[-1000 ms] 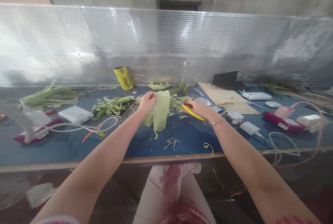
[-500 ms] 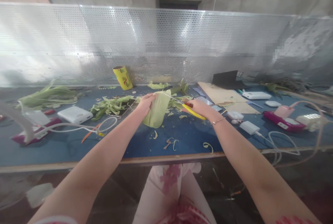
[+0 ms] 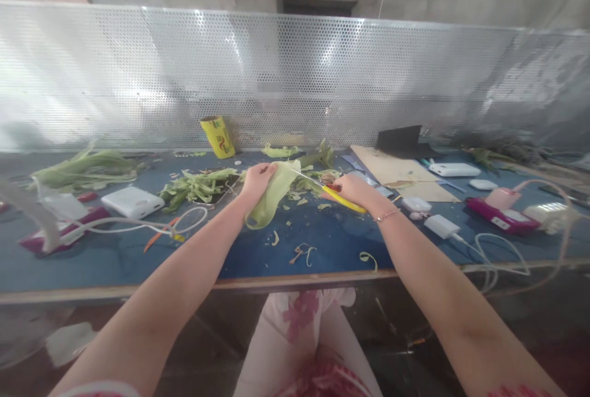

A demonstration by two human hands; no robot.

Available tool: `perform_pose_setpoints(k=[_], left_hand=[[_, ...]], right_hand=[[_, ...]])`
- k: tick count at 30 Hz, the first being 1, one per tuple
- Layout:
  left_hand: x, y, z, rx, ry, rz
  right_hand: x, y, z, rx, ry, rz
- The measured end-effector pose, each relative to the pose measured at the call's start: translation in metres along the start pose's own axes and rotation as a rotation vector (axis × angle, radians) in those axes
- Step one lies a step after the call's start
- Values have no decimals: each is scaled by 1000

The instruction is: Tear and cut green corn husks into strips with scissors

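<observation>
At frame centre the left hand (image 3: 256,179) pinches a pale green corn husk (image 3: 271,195) that droops over the blue tabletop (image 3: 332,243); the right hand (image 3: 354,190) grips yellow-handled scissors (image 3: 328,191), blades at the husk's top edge, their gap too small to judge

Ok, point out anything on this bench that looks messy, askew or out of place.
Green leaf scraps and small trimmings litter the blue bench top around the left hand, which holds a green leaf, and the right hand with yellow-handled scissors. Loose white cables trail among chargers, and a yellow tube leans askew at the back.
</observation>
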State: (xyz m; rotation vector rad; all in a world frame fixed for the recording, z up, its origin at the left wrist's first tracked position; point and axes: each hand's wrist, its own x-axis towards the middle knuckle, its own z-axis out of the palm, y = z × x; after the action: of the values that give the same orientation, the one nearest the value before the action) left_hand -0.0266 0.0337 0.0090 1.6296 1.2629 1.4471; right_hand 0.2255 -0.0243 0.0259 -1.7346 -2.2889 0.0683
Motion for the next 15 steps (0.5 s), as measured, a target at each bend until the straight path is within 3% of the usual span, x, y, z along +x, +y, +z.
perform_pose_setpoints(k=[15], left_hand=[[5, -4, 0, 54, 42, -41]], right_hand=[[-5, 0, 5, 9, -73, -74]])
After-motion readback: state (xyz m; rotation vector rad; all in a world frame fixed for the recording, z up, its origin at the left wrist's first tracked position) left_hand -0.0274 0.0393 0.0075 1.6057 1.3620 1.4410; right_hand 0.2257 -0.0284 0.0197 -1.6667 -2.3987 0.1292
